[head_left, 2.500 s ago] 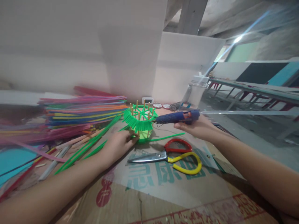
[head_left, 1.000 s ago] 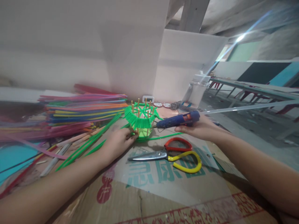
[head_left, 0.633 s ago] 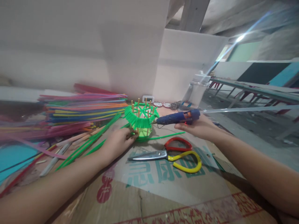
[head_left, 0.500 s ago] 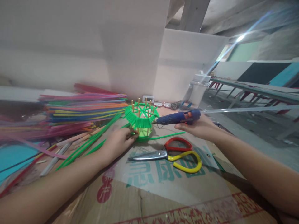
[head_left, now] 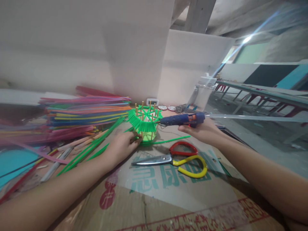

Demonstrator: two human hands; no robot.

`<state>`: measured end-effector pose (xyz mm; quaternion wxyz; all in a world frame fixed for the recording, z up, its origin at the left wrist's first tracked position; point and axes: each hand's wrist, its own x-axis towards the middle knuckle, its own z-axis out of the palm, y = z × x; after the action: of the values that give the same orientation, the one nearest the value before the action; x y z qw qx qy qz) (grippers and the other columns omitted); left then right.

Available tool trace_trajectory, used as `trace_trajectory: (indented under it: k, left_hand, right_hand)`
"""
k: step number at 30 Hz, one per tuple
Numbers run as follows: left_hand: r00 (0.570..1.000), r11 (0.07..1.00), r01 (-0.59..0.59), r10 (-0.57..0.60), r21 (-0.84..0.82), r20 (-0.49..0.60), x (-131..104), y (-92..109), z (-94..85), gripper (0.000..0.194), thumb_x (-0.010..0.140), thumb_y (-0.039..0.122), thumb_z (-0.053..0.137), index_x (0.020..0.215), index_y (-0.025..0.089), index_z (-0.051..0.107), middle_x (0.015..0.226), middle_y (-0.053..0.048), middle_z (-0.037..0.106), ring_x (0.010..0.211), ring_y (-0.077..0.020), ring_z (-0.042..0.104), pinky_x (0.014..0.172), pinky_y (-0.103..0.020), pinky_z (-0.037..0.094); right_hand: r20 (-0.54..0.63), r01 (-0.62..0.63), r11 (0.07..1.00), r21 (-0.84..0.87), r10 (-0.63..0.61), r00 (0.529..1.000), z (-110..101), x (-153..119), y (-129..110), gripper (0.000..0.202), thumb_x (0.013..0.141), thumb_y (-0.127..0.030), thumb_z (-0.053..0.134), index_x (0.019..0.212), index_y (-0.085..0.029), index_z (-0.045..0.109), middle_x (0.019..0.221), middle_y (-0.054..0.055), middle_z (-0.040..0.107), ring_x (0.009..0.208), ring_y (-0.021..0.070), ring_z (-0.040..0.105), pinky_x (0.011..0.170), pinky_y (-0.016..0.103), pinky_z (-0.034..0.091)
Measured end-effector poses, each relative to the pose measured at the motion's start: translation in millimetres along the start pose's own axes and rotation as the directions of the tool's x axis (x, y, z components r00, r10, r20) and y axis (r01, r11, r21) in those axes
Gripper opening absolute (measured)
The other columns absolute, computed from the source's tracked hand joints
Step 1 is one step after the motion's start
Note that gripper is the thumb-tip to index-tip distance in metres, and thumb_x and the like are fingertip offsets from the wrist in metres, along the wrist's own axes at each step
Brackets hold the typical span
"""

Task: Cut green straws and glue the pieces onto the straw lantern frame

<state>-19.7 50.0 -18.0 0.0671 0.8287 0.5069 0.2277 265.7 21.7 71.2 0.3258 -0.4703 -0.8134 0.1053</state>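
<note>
A round green frame (head_left: 143, 125) with upright wooden sticks and a fringe of green fuzzy strips stands at the middle. My left hand (head_left: 122, 143) is closed on its lower left side, the fingertips at a stick near the base. In my right hand (head_left: 199, 130) is a blue glue gun (head_left: 181, 120), its tip touching or nearly touching the right side of the fringe. A clear glue stick trails from its back. One green strip (head_left: 172, 140) runs out from the frame's base to the right. Scissors (head_left: 168, 158) with red and yellow handles lie in front.
Many coloured fuzzy strips (head_left: 89, 110) are heaped at the left. Behind the frame are a small white device (head_left: 152, 102), round tins (head_left: 171, 108) and a clear container (head_left: 202, 93). Printed cardboard (head_left: 168, 199) covers the tabletop. A long table (head_left: 260, 91) stands beyond at the right.
The glue gun in my right hand has shifted slightly left, its tip now further over the fringe. The glue stick's far end hangs lower. My left hand has hardly moved.
</note>
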Motion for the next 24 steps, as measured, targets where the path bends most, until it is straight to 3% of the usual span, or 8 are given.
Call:
trace_trajectory:
  k: [6, 11, 14, 17, 21, 24]
  left_hand:
    - [1.0, 1.0, 0.004, -0.004, 0.001, 0.017, 0.2, 2.1, -1.2, 0.033, 0.09, 0.039, 0.05, 0.08, 0.017, 0.072, 0.066, -0.005, 0.066, 0.058, -0.0163, 0.055, 0.053, -0.026, 0.03]
    - [1.0, 1.0, -0.018, 0.018, -0.002, 0.007, -0.2, 0.3, -0.6, 0.036, 0.091, 0.041, 0.049, 0.076, 0.016, 0.07, 0.066, -0.005, 0.067, 0.058, -0.0162, 0.056, 0.054, -0.026, 0.031]
    - [0.999, 0.999, -0.032, 0.032, -0.014, -0.003, -0.6, -0.5, -1.4, 0.034, 0.091, 0.04, 0.049, 0.078, 0.017, 0.071, 0.066, -0.004, 0.067, 0.06, -0.016, 0.057, 0.055, -0.026, 0.032]
    - [1.0, 1.0, -0.017, 0.017, -0.023, -0.012, -1.1, 0.1, -2.6, 0.03, 0.09, 0.038, 0.05, 0.085, 0.018, 0.072, 0.07, -0.004, 0.068, 0.065, -0.0176, 0.06, 0.058, -0.026, 0.035]
    - [1.0, 0.999, 0.031, -0.031, 0.011, 0.0, -2.8, 1.1, -5.9, 0.03, 0.089, 0.039, 0.049, 0.097, 0.018, 0.069, 0.075, -0.006, 0.069, 0.072, -0.0218, 0.063, 0.063, -0.028, 0.04]
    - [0.999, 0.994, 0.04, -0.036, 0.098, -0.037, -6.1, 4.2, -16.4, 0.028, 0.087, 0.034, 0.048, 0.103, 0.016, 0.062, 0.09, -0.01, 0.069, 0.083, -0.0261, 0.064, 0.072, -0.033, 0.043]
  right_hand:
    - [-0.062, -0.042, 0.999, 0.017, 0.043, 0.997, 2.4, -1.1, -1.3, 0.036, 0.079, -0.045, 0.068, 0.103, -0.02, 0.074, 0.1, 0.006, 0.076, 0.094, 0.0299, 0.07, 0.084, 0.042, 0.057]
    - [-0.001, -0.066, 0.997, 0.026, 0.066, 0.998, -2.9, -2.1, -0.9, 0.038, 0.077, -0.047, 0.068, 0.104, -0.021, 0.072, 0.1, 0.006, 0.075, 0.093, 0.0289, 0.069, 0.082, 0.042, 0.057]
    - [0.052, -0.11, 0.994, 0.01, 0.109, 0.993, -11.1, -3.2, 4.4, 0.036, 0.073, -0.051, 0.07, 0.09, -0.02, 0.072, 0.086, 0.006, 0.074, 0.082, 0.0268, 0.068, 0.072, 0.038, 0.057]
    - [0.046, -0.15, 0.988, 0.036, 0.148, 0.988, -19.3, -2.0, 14.9, 0.04, 0.079, -0.057, 0.062, 0.079, -0.019, 0.071, 0.074, 0.005, 0.071, 0.07, 0.0223, 0.066, 0.063, 0.033, 0.054]
    - [-0.042, -0.159, 0.982, 0.102, 0.164, 0.986, -23.3, 4.3, 33.9, 0.048, 0.089, -0.06, 0.049, 0.085, -0.018, 0.072, 0.079, 0.005, 0.072, 0.069, 0.0188, 0.065, 0.064, 0.029, 0.052]
    - [-0.019, -0.196, 0.974, 0.111, 0.199, 0.98, -20.8, 12.3, 46.5, 0.05, 0.09, -0.059, 0.048, 0.096, -0.016, 0.073, 0.084, 0.007, 0.072, 0.075, 0.0183, 0.066, 0.062, 0.026, 0.051]
